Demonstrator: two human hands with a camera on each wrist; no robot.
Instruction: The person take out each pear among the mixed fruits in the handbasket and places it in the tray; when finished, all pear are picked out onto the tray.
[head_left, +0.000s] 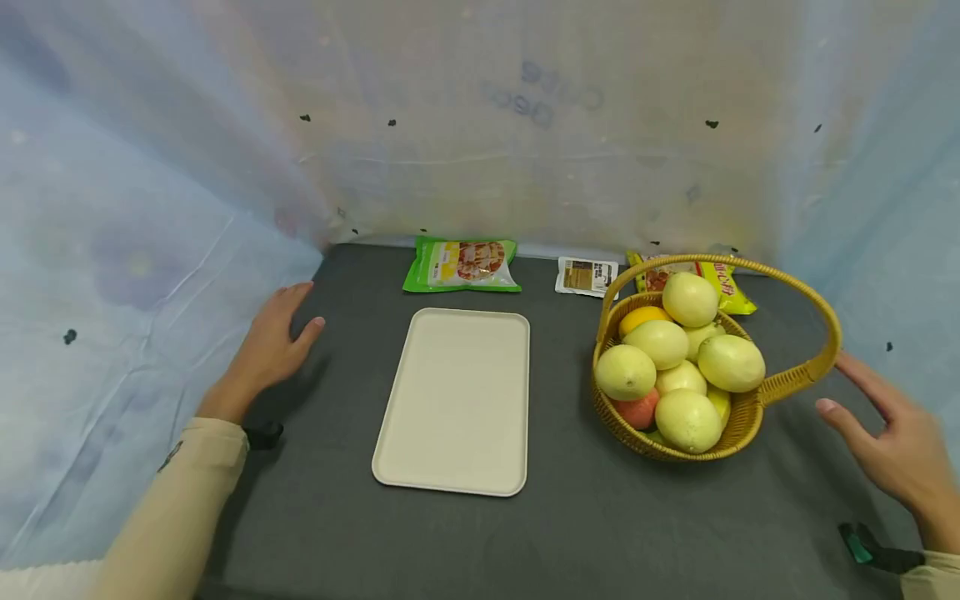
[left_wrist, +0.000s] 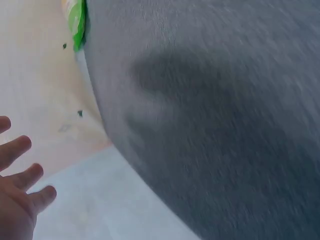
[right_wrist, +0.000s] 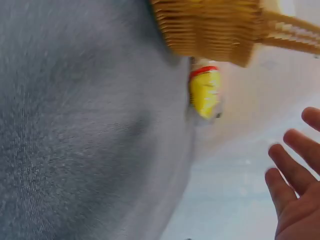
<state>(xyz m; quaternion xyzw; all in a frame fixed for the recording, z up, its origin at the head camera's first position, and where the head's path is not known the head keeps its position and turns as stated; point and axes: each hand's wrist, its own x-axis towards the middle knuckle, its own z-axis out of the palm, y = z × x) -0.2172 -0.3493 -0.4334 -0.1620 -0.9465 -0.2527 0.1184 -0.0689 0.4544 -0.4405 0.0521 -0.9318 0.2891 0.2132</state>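
Observation:
My left hand [head_left: 272, 348] hovers over the table's left side with its fingers extended and nothing in it. In the left wrist view its fingers [left_wrist: 29, 175] are spread apart. On the right, my right hand [head_left: 892, 437] is held beside the wicker basket [head_left: 750, 429], also holding nothing, its fingers [right_wrist: 287, 167] spread. Whether a fingertip touches the basket's handle is hard to tell. Several pale yellow-green melons [head_left: 687, 421] fill the basket, with a red fruit [head_left: 639, 410] and an orange fruit [head_left: 643, 318] among them. A cream rectangular tray [head_left: 456, 400] lies left of the basket.
Along the back edge lie a green food packet [head_left: 461, 265], a small white pouch [head_left: 587, 276] and a yellow snack bag [head_left: 731, 286], partly behind the basket. Plastic sheeting [head_left: 480, 125] encloses the dark grey table [head_left: 562, 533] at the back and sides.

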